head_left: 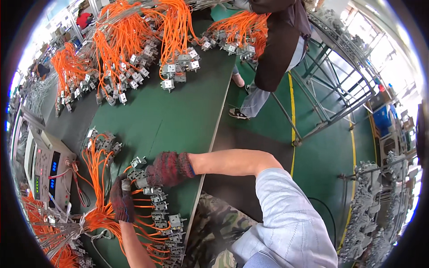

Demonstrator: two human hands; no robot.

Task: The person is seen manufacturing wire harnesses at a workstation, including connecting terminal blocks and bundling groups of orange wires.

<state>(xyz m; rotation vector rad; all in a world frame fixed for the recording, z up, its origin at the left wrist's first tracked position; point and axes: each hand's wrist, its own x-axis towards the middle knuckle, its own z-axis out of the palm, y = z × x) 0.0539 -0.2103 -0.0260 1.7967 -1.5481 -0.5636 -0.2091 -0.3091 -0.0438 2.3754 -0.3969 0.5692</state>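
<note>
My left hand (121, 201), in a dark red-and-grey knit glove, is closed beside a bundle of orange wires (99, 219); what its fingers hold is hidden. My right hand (169, 169), gloved alike, reaches in from the right and pinches a small grey metal part at the upper end of a row. Just above its fingers sits another grey metal part (138, 162) on an orange wire. Below both hands, a row of similar grey metal parts (160, 206) runs along the table's near edge, each on an orange wire from the bundle.
Left stands a bench meter (52, 166) with lit displays and red leads. Large orange wire bundles (123, 33) lie across the far side of the green table (156, 120). Beyond the table edge stand another person (278, 53) and a metal frame rack (328, 89). Grey parts hang on racks (364, 205) at right.
</note>
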